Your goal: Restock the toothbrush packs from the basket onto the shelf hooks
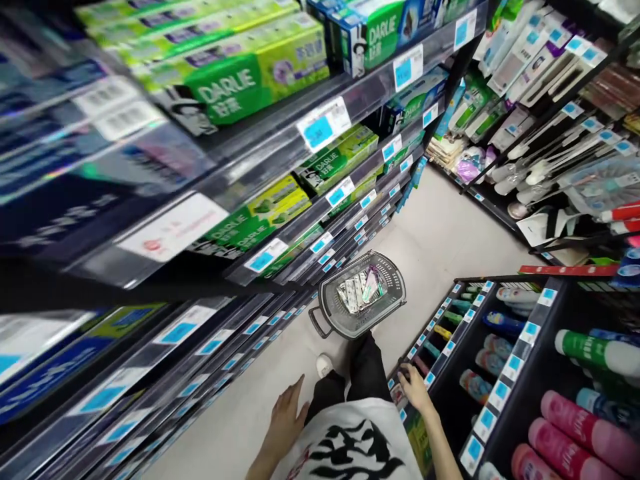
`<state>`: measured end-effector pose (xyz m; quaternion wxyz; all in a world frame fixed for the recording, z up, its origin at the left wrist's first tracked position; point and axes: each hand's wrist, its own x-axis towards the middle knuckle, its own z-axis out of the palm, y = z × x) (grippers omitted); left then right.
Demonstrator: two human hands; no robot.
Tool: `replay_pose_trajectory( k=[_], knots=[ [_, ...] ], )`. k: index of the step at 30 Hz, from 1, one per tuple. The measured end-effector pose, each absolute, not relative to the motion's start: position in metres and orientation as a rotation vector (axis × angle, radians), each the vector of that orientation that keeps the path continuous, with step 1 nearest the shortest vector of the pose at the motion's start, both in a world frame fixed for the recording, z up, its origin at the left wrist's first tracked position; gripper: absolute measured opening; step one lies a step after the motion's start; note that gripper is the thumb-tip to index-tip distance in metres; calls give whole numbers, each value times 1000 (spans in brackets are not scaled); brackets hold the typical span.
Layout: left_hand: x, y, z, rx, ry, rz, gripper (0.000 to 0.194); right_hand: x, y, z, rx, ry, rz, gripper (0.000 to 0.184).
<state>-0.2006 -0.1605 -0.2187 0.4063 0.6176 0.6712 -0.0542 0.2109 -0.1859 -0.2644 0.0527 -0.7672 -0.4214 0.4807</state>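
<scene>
Green-and-yellow Darlie boxes (260, 83) line a price-tagged shelf (270, 150) at the upper left of the frame. At bottom centre, a shopper's left hand (286, 419) hangs with fingers extended, nothing visible in it. Just right of a white shoe (324, 365), a grey basket (369, 321) rests on the pale floor (435, 227) near mid-frame, holding white and purple-green packs (356, 293). Right of centre, the right hand (413, 387), loosely bent and apparently holding nothing, is beside a lower shelf edge; contact cannot be told. Pink bottles (575, 440) fill the lower right.
</scene>
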Motion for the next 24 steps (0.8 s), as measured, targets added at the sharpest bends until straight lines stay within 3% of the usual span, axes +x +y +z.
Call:
replay_pose_trajectory(
  k=[8, 15, 20, 24],
  knots=[
    [-156, -131, -226, 1354, 1779, 17, 60, 268, -95, -311, -2453, -1147, 1364, 46],
    [-125, -91, -267, 1191, 1683, -137, 50, 255, -33, -379, -2460, -1311, 1356, 45],
    [-78, -13, -350, 1416, 1390, -314, 41, 222, 3, -455, -2372, -1504, 1372, 43],
    [-36, 72, -480, 1494, 1276, -522, 44, 193, 41, -529, -2280, -1598, 1455, 42]
  ],
)
